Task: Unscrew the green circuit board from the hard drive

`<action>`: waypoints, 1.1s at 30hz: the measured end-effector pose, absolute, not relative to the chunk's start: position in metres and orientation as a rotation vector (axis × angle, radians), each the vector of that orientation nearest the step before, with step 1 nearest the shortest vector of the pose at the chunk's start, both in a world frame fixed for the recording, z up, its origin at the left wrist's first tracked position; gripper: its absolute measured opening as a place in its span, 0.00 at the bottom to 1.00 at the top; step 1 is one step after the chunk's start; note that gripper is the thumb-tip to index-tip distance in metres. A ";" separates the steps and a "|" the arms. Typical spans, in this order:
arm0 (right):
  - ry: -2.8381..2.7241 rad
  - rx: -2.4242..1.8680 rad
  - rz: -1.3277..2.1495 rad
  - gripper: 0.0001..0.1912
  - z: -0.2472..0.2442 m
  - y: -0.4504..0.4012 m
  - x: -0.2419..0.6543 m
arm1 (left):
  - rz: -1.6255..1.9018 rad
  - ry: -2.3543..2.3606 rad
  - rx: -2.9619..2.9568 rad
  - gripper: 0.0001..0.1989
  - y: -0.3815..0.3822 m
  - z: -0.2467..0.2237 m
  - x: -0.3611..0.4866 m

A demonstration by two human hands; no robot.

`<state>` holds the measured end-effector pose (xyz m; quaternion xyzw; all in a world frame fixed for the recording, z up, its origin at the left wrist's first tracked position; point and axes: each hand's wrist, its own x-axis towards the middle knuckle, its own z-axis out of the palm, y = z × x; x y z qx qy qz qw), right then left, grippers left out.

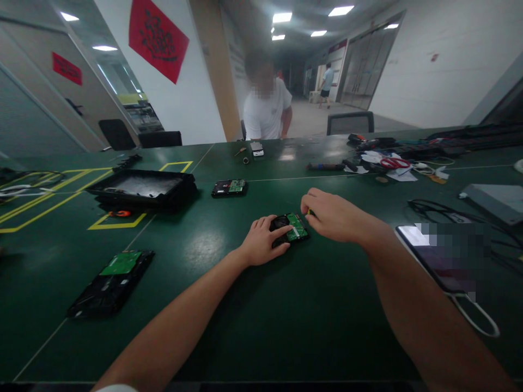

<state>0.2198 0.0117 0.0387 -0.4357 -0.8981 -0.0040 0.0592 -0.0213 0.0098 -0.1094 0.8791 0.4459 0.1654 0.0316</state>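
A hard drive (297, 227) with a green circuit board lies on the green table in front of me. My left hand (263, 239) holds it down from the left, fingers across its top and thumb along its near edge. The index finger reaches onto the board. My right hand (327, 214) is closed in a fist just beyond the drive's right end. A small yellow-and-black tool (311, 212) shows between its fingers; most of it is hidden. Another hard drive (229, 187) lies farther back. At the left is a larger black casing (110, 284) with a green board.
A black tray (143, 185) stands at back left near yellow tape lines. A tablet-like device (441, 256) with a white cable, a grey box (496, 201) and black cables lie right. Tools and papers (402, 173) clutter the back right. A person (267, 109) faces me across the table.
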 end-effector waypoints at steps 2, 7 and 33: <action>-2.739 -1.292 0.002 0.04 0.040 0.012 0.219 | 0.512 1.371 2.705 0.29 0.010 -0.110 -0.021; -2.653 -1.489 -0.121 0.08 0.041 0.010 0.214 | 0.509 1.366 2.713 0.29 0.010 -0.111 -0.021; -2.681 -1.508 -0.072 0.07 0.042 0.012 0.221 | 0.508 1.347 2.720 0.29 0.011 -0.112 -0.023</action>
